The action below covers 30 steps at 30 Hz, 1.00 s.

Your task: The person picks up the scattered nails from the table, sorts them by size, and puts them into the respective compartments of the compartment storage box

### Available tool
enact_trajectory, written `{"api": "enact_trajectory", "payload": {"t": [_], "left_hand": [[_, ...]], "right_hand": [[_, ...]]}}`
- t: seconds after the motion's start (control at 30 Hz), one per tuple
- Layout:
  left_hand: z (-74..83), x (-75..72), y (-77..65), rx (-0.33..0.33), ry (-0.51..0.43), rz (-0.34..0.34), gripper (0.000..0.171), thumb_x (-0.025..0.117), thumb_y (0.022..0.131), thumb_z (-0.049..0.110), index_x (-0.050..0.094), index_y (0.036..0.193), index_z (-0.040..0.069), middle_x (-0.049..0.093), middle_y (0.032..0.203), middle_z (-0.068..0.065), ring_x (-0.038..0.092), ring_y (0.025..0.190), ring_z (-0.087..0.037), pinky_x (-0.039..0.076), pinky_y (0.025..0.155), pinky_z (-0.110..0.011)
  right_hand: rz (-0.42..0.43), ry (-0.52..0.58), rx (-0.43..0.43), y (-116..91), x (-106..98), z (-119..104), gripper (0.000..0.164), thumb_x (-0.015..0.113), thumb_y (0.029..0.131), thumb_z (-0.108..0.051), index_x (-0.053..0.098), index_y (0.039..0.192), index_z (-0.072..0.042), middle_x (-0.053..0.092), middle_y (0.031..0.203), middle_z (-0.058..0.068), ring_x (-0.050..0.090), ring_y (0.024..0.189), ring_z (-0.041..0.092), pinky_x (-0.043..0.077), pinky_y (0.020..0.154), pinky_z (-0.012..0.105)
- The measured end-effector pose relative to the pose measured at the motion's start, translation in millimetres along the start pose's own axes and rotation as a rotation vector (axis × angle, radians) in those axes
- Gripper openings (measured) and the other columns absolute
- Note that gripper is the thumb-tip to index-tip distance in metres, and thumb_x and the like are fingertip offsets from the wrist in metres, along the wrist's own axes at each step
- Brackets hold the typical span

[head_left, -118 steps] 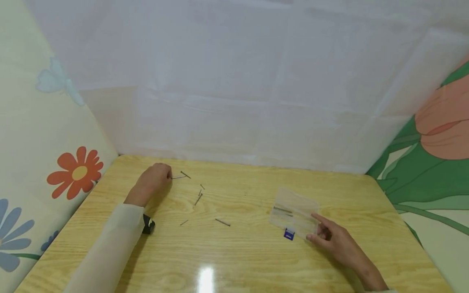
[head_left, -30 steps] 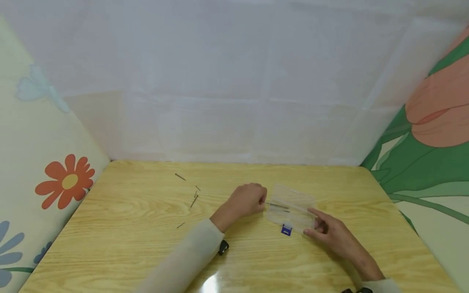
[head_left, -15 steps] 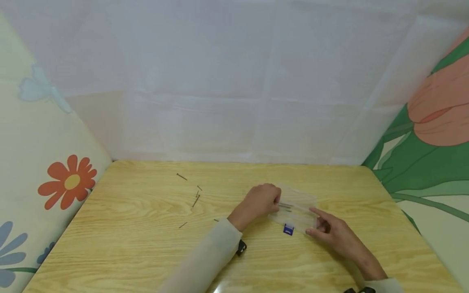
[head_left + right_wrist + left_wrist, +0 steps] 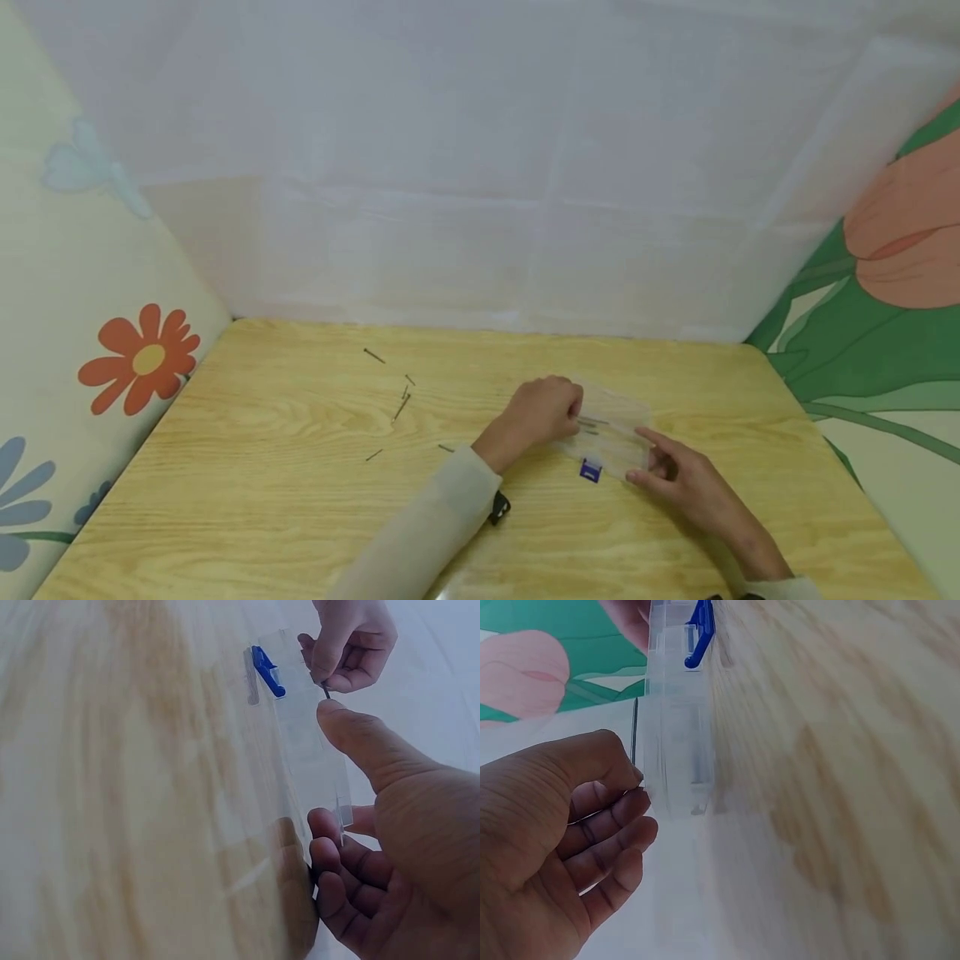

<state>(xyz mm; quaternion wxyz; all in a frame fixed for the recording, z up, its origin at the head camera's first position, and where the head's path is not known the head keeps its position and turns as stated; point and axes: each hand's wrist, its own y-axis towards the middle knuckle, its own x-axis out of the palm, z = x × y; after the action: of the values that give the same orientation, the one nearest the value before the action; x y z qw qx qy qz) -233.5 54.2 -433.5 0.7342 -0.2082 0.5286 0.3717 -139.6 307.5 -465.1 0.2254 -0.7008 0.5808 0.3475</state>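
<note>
My left hand [image 4: 534,417] is over the left part of a clear plastic box [image 4: 628,412], pinching a thin dark nail [image 4: 634,733] between thumb and forefinger. In the left wrist view the nail points away along the box's top, its near end at the fingertips. The right hand [image 4: 693,498] grips the box's right end, thumb on the near side and fingers spread around it. A blue latch [image 4: 590,471] hangs from the box's front edge. Thin dark pieces show inside the box, partly covered by the left hand.
On the wooden table [image 4: 285,517], left of the box, lie several loose nails, one at the back [image 4: 374,356] and a small one nearer [image 4: 374,454]. Another nail [image 4: 446,448] is partly hidden by the left sleeve. A white cloth [image 4: 420,208] hangs behind the table.
My left hand has come from the far left of the table to over the box, carrying a nail. In the last half second it has barely moved. The right hand stays on the box.
</note>
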Motion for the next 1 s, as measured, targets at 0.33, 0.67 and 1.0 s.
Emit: {"api": "enact_trajectory", "payload": {"t": [0.33, 0.67, 1.0], "left_hand": [[1.0, 0.2, -2.1, -0.015, 0.011, -0.021, 0.012, 0.071, 0.093, 0.017, 0.073, 0.105, 0.014, 0.069, 0.098, 0.003, 0.053, 0.069, -0.008, 0.044, 0.058, -0.024], [-2.4, -3.7, -9.0, -0.006, 0.007, 0.01, 0.017, 0.067, 0.097, 0.022, 0.073, 0.111, 0.013, 0.07, 0.102, 0.001, 0.054, 0.07, -0.006, 0.044, 0.055, -0.023], [-29.6, -24.3, -32.4, -0.045, 0.061, 0.0, 0.019, 0.067, 0.1, 0.032, 0.072, 0.111, 0.017, 0.065, 0.099, 0.006, 0.056, 0.077, -0.006, 0.047, 0.061, -0.025]], "right_hand": [[-0.001, -0.019, 0.005, 0.2, -1.5, -0.8, 0.07, 0.084, 0.087, -0.022, 0.054, 0.144, 0.005, 0.06, 0.085, -0.006, 0.057, 0.075, 0.008, 0.051, 0.069, 0.027], [-0.014, -0.01, 0.007, 0.3, -2.1, -1.4, 0.071, 0.084, 0.087, -0.022, 0.053, 0.145, 0.005, 0.059, 0.085, -0.006, 0.057, 0.075, 0.008, 0.05, 0.069, 0.027], [-0.013, -0.013, -0.017, -0.4, -1.5, -1.1, 0.072, 0.084, 0.087, -0.022, 0.052, 0.146, 0.005, 0.059, 0.086, -0.007, 0.056, 0.076, 0.007, 0.051, 0.07, 0.027]]}}
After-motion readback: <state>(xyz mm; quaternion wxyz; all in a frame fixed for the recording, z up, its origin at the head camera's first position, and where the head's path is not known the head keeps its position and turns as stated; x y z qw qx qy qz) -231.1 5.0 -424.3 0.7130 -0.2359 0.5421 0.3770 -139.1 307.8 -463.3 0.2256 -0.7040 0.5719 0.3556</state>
